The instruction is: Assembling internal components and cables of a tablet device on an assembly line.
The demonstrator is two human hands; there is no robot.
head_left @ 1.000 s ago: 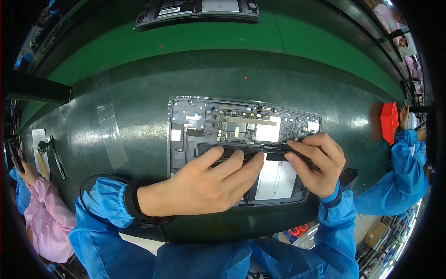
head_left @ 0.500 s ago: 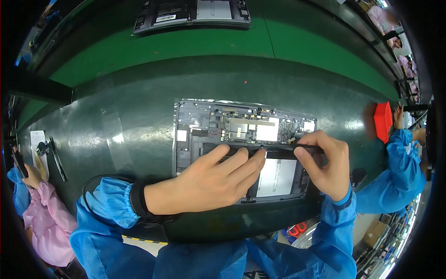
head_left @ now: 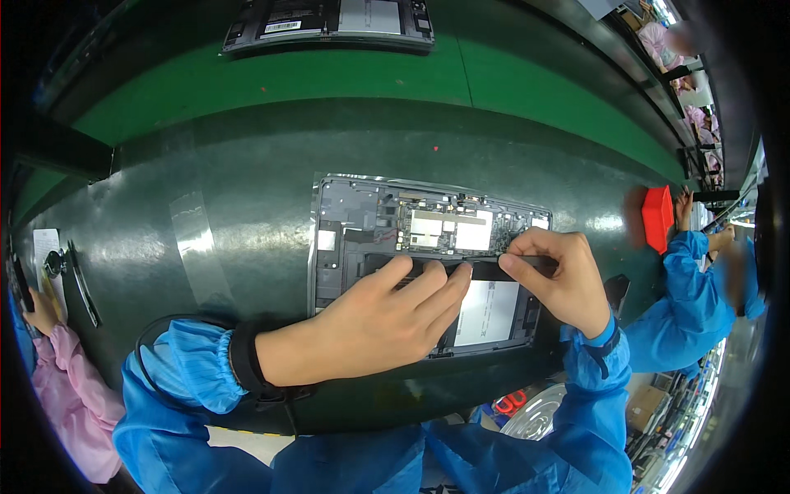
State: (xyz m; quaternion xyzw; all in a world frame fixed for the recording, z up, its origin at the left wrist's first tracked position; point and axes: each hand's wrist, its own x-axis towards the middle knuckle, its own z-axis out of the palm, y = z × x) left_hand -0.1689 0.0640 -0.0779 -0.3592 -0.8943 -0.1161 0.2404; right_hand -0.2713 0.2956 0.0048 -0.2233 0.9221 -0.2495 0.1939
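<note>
In front of me lies an opened tablet or laptop chassis (head_left: 329,284). A bare circuit board (head_left: 448,222) runs along its far part, and a white-labelled battery (head_left: 487,317) sits in its near part. Between board and battery stretches a black strip (head_left: 485,269). My left hand (head_left: 378,317) rests over the near left of the chassis, fingers stretched out, their tips touching the strip. With thumb and forefinger pinched together, my right hand (head_left: 559,280) grips the black strip near its right end. The fingers partly hide that end.
A second opened device (head_left: 329,20) stands on the green far ledge. The red bin (head_left: 657,219) is at the right, near a co-worker's blue sleeve (head_left: 675,313). Tweezers (head_left: 82,284) lie at the left by a person in pink (head_left: 74,387). A black wrist strap (head_left: 245,354) circles my left wrist.
My right hand has shifted slightly left along the black strip, its fingers now closer to my left fingertips. The left hand stays in nearly the same place. The whole view has turned a little.
</note>
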